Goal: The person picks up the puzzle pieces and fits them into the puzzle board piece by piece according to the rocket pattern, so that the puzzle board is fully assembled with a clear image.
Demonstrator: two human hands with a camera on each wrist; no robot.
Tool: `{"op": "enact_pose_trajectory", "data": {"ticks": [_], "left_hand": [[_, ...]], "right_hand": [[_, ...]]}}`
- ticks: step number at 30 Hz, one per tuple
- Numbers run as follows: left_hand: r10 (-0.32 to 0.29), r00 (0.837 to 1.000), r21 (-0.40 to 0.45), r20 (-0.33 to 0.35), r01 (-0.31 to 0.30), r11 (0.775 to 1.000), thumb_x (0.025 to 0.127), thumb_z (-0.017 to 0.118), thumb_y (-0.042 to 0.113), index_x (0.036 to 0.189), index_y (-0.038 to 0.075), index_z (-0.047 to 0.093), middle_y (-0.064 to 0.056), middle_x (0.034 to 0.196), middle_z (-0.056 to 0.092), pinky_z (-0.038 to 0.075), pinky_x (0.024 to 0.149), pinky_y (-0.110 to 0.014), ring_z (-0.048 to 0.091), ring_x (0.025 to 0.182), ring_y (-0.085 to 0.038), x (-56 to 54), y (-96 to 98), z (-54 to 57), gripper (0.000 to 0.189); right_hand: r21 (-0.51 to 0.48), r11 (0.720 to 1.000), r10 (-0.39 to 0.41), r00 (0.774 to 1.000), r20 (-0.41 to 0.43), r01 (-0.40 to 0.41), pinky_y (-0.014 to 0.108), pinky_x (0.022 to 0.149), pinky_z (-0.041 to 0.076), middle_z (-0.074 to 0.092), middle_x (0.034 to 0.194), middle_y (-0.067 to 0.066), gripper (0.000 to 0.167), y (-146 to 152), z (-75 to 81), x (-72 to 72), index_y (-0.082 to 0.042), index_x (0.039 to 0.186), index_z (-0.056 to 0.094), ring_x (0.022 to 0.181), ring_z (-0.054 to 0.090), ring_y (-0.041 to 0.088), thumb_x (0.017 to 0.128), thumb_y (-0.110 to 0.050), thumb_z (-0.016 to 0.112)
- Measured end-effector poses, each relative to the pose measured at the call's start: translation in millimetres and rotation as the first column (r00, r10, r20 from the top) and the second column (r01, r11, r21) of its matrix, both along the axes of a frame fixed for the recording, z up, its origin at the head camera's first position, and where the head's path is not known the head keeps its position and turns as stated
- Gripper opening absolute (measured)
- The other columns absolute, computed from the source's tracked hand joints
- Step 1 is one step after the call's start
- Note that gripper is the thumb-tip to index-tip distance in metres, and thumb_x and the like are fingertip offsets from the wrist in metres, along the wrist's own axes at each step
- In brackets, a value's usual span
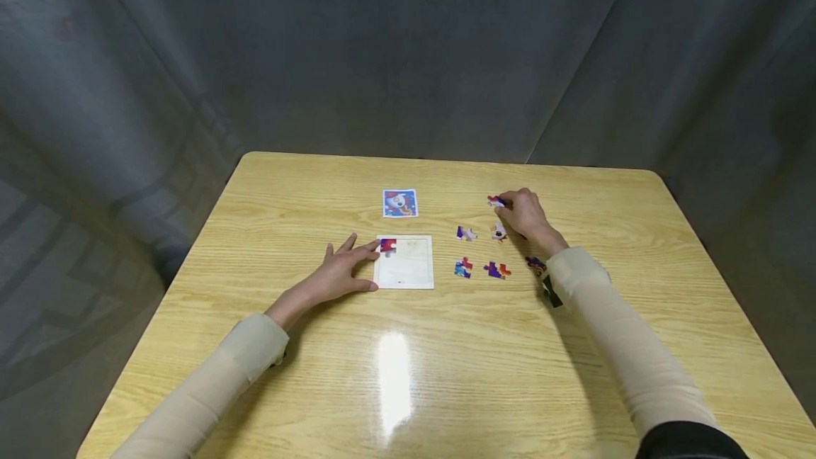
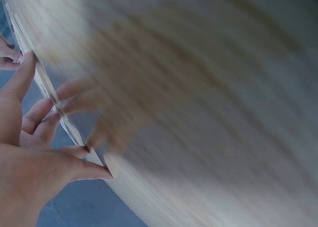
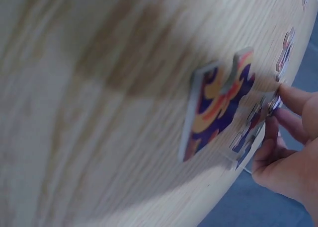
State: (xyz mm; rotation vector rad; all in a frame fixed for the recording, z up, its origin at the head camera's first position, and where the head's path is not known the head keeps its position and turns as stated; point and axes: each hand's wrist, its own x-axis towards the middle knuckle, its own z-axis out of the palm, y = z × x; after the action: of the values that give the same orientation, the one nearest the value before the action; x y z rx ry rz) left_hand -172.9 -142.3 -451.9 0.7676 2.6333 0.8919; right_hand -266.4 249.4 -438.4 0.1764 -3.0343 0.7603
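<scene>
My left hand point(image 1: 341, 275) lies at the left side of a white puzzle tray point(image 1: 414, 271), its fingers spread and fingertips touching the edge. The left wrist view also shows this hand point(image 2: 35, 157) along the tray's rim. One red-and-purple puzzle piece point(image 1: 388, 246) sits in the tray's upper left corner. Farther back on the right, my right hand point(image 1: 524, 213) pinches a puzzle piece point(image 1: 494, 201) with thumb and fingers, at or just above the table. In the right wrist view, the fingers of the right hand point(image 3: 293, 132) partly hide that piece.
Loose puzzle pieces lie right of the tray: a purple-and-white piece point(image 1: 467, 233), a white one point(image 1: 499, 231), a blue-and-red one point(image 1: 463, 268) and a purple-and-orange one point(image 1: 497, 270). A dark piece point(image 1: 534, 264) lies near the right wrist. Behind the tray is a picture card point(image 1: 400, 203).
</scene>
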Motion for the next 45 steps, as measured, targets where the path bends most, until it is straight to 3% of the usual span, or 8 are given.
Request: {"op": "enact_pose_trajectory", "data": {"ticks": [8,13,20,27,45], "left_hand": [[-0.001,1.000,0.006,0.005,0.001,1.000,0.084,0.074,0.032,0.135,0.008,0.055,-0.004,0.155,0.032,-0.006,0.105,-0.072,0.004,0.145,-0.040,1.4,1.3,0.2,0.059],[-0.007,1.000,0.007,0.002,0.007,1.000,0.084,0.074,0.032,0.134,0.009,0.055,-0.004,0.155,0.032,-0.006,0.105,-0.073,0.004,0.145,-0.040,2.4,2.1,1.1,0.058],[-0.006,1.000,-0.001,-0.005,0.006,1.000,0.084,0.074,0.031,0.134,0.008,0.055,-0.004,0.155,0.032,-0.005,0.105,-0.073,0.005,0.145,-0.040,4.1,1.7,3.4,0.059],[-0.004,1.000,0.002,-0.012,0.004,1.000,0.084,0.075,0.031,0.134,0.008,0.055,-0.004,0.154,0.033,-0.004,0.104,-0.073,0.006,0.145,-0.041,5.6,2.1,5.6,0.058],[-0.008,1.000,0.001,-0.011,0.008,1.000,0.083,0.075,0.031,0.133,0.008,0.056,-0.004,0.154,0.032,-0.003,0.104,-0.074,0.007,0.145,-0.041,5.4,3.0,2.1,0.058]], "right_hand": [[0.095,0.995,0.019,1.000,0.001,-0.019,0.057,0.096,0.038,0.050,0.121,0.033,0.039,-1,2.4,1.6,0.009,0.129,0.056,0.112,0.045,0.047,0.095,-0.010,0.059],[0.069,0.997,-0.017,1.000,0.014,0.016,0.056,0.092,0.039,0.047,0.125,0.031,0.039,-2,2.7,6.5,0.007,0.129,0.056,0.111,0.043,0.046,0.096,-0.012,0.060],[0.055,0.998,0.006,0.999,-0.042,-0.003,0.055,0.090,0.039,0.050,0.123,0.028,0.034,-2,-1.5,10.0,0.005,0.127,0.057,0.107,0.043,0.042,0.097,-0.011,0.057],[0.136,0.989,0.068,0.991,-0.118,-0.052,0.055,0.091,0.039,0.052,0.116,0.029,0.033,0,-6.0,9.0,0.007,0.123,0.057,0.106,0.046,0.043,0.096,-0.012,0.058],[0.130,0.989,0.078,0.995,-0.055,-0.070,0.058,0.091,0.034,0.049,0.123,0.026,0.037,8,-5.8,11.6,0.004,0.128,0.055,0.114,0.040,0.043,0.099,-0.019,0.055]]}}
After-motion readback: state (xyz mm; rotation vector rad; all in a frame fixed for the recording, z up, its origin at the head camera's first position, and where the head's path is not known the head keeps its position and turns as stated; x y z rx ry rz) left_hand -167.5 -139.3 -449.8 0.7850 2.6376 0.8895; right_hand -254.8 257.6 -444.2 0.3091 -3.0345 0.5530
